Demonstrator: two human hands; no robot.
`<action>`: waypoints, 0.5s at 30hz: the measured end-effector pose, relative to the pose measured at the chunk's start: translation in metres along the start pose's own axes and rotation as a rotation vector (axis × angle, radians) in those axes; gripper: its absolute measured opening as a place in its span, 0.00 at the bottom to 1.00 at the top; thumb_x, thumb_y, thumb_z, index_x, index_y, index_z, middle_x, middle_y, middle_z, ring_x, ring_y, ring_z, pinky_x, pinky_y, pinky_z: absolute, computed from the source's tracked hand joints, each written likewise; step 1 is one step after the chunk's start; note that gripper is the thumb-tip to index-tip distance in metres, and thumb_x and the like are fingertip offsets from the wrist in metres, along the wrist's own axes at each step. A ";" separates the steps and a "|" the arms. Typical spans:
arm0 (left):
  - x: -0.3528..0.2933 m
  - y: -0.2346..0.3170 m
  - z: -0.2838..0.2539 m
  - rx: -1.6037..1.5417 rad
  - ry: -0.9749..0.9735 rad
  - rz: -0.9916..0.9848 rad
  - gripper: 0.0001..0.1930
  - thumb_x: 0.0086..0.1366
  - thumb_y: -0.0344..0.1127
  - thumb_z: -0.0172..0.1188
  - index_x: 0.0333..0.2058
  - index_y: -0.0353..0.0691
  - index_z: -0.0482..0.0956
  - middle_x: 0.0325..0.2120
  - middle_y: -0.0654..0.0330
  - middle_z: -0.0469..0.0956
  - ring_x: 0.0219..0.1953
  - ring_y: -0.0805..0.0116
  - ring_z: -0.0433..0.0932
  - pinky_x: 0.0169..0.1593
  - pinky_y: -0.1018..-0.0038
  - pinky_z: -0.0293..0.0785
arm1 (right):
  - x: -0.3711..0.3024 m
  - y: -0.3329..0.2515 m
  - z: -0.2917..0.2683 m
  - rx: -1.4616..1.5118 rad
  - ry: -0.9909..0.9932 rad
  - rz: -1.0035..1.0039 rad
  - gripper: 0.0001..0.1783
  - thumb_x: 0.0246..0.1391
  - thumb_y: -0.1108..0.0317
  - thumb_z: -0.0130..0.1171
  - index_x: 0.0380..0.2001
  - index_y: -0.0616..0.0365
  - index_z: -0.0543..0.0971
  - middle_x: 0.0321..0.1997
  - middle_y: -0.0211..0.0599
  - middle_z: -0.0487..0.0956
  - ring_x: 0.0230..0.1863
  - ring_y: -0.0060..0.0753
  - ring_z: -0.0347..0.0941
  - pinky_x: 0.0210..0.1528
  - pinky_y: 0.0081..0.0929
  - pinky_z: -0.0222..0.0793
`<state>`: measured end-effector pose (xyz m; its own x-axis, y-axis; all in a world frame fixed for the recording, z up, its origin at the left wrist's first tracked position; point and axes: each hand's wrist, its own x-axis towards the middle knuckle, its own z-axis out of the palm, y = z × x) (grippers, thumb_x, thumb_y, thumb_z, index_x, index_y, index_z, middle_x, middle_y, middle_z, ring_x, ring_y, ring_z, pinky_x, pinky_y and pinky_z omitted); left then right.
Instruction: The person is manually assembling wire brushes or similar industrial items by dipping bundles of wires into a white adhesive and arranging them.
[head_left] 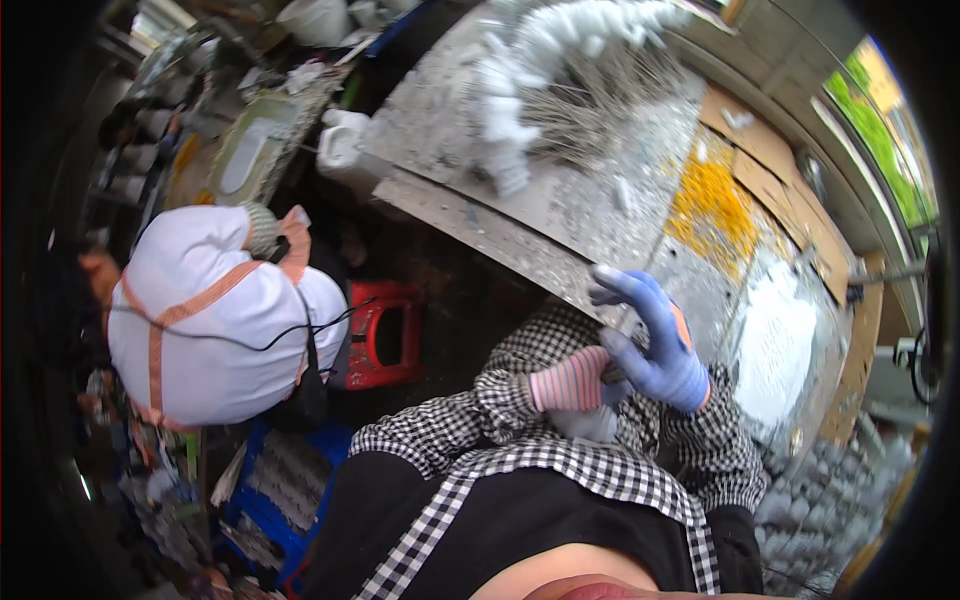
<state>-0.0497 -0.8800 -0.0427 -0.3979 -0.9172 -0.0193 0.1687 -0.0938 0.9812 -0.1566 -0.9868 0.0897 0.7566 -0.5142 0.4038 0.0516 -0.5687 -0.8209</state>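
1. Two gloved hands meet just below the near edge of the metal table (560, 205), over a checked apron (560, 470).
2. Nearest the apron, the left hand (590, 400) shows a striped pink cuff (568, 380) and a pale glove. Its fingers are hidden behind the right hand, so I cannot tell whether they are curled or slack.
3. Lying over it, the right hand (660, 350) wears a blue glove. Its fingers are spread and loose, and one fingertip (605, 272) touches the table's edge. The palm rests on the left hand; it grips no tool that I can see.
4. Left of the table's near edge, low down, stands a red stool (385, 335).
5. Further left of the table sits another person in a white hood (205, 320) with orange bands.
6. On the table, beyond the hands, lie a yellow patch (715, 200) and a white patch (780, 350).
7. At the table's far end, white pieces on thin wires (560, 70) lie in a curved row.
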 end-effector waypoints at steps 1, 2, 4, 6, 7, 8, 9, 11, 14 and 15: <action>-0.006 -0.020 -0.003 -0.034 0.077 0.107 0.23 0.61 0.30 0.61 0.55 0.34 0.70 0.42 0.53 0.80 0.49 0.62 0.79 0.49 0.68 0.76 | 0.002 -0.002 -0.004 -0.149 -0.169 0.066 0.25 0.62 0.64 0.52 0.60 0.65 0.71 0.50 0.52 0.79 0.50 0.49 0.77 0.53 0.39 0.73; -0.002 -0.003 -0.007 0.510 0.006 0.329 0.23 0.62 0.32 0.62 0.56 0.34 0.71 0.46 0.51 0.79 0.49 0.59 0.79 0.52 0.68 0.76 | -0.012 0.019 -0.002 -0.210 -0.298 0.058 0.21 0.65 0.63 0.49 0.55 0.64 0.74 0.45 0.51 0.81 0.45 0.50 0.79 0.50 0.39 0.75; -0.003 -0.030 -0.007 0.648 -0.202 0.336 0.25 0.62 0.30 0.64 0.58 0.34 0.70 0.49 0.52 0.77 0.50 0.63 0.79 0.53 0.71 0.75 | -0.026 0.021 0.020 -0.159 -0.333 0.218 0.18 0.65 0.59 0.48 0.48 0.57 0.80 0.37 0.47 0.84 0.39 0.49 0.81 0.42 0.41 0.76; -0.009 -0.024 0.004 0.483 -0.270 0.389 0.25 0.62 0.30 0.64 0.57 0.35 0.70 0.49 0.52 0.78 0.50 0.64 0.79 0.53 0.71 0.75 | -0.044 0.012 0.022 -0.188 -0.255 0.192 0.18 0.65 0.59 0.50 0.50 0.57 0.79 0.38 0.46 0.83 0.40 0.50 0.80 0.42 0.41 0.76; -0.012 -0.022 0.008 0.399 -0.298 0.411 0.25 0.62 0.30 0.64 0.57 0.35 0.70 0.49 0.52 0.78 0.50 0.64 0.79 0.53 0.72 0.75 | -0.053 0.010 0.018 -0.213 -0.223 0.227 0.18 0.65 0.59 0.50 0.50 0.57 0.79 0.38 0.46 0.83 0.40 0.50 0.80 0.42 0.41 0.76; -0.009 -0.017 0.010 0.327 -0.302 0.426 0.25 0.62 0.30 0.64 0.57 0.35 0.70 0.49 0.53 0.78 0.50 0.64 0.79 0.53 0.72 0.75 | -0.057 0.006 0.013 -0.151 -0.122 0.140 0.18 0.65 0.61 0.51 0.52 0.58 0.78 0.38 0.47 0.83 0.39 0.50 0.80 0.42 0.41 0.76; 0.002 -0.014 0.015 0.256 -0.301 0.434 0.25 0.62 0.29 0.64 0.57 0.35 0.71 0.48 0.53 0.78 0.50 0.65 0.79 0.53 0.72 0.75 | -0.057 -0.001 0.006 -0.085 -0.023 0.047 0.19 0.65 0.63 0.51 0.55 0.59 0.77 0.37 0.47 0.82 0.38 0.50 0.79 0.42 0.40 0.75; 0.037 -0.004 0.023 0.127 -0.287 0.447 0.24 0.62 0.29 0.64 0.56 0.35 0.71 0.48 0.53 0.78 0.49 0.65 0.79 0.52 0.73 0.75 | -0.050 -0.024 -0.021 -0.230 0.043 0.033 0.22 0.62 0.61 0.57 0.56 0.58 0.77 0.38 0.47 0.81 0.39 0.48 0.78 0.44 0.40 0.73; 0.074 0.014 0.020 -0.055 -0.242 0.457 0.24 0.62 0.29 0.65 0.56 0.35 0.71 0.47 0.54 0.78 0.49 0.67 0.79 0.52 0.73 0.75 | -0.023 -0.067 -0.055 -0.373 0.158 -0.097 0.26 0.56 0.55 0.63 0.54 0.58 0.78 0.35 0.45 0.80 0.37 0.49 0.77 0.42 0.43 0.72; 0.073 0.020 0.017 -0.115 -0.227 0.456 0.23 0.62 0.29 0.65 0.56 0.35 0.71 0.47 0.54 0.78 0.49 0.67 0.79 0.52 0.73 0.75 | -0.019 -0.072 -0.065 -0.564 0.116 -0.120 0.27 0.56 0.52 0.62 0.54 0.57 0.78 0.36 0.44 0.80 0.37 0.48 0.77 0.42 0.43 0.72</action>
<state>-0.0909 -0.9423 -0.0214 -0.4447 -0.7688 0.4596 0.4631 0.2419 0.8527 -0.2169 -0.9785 0.1673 0.6891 -0.4742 0.5480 -0.2469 -0.8645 -0.4377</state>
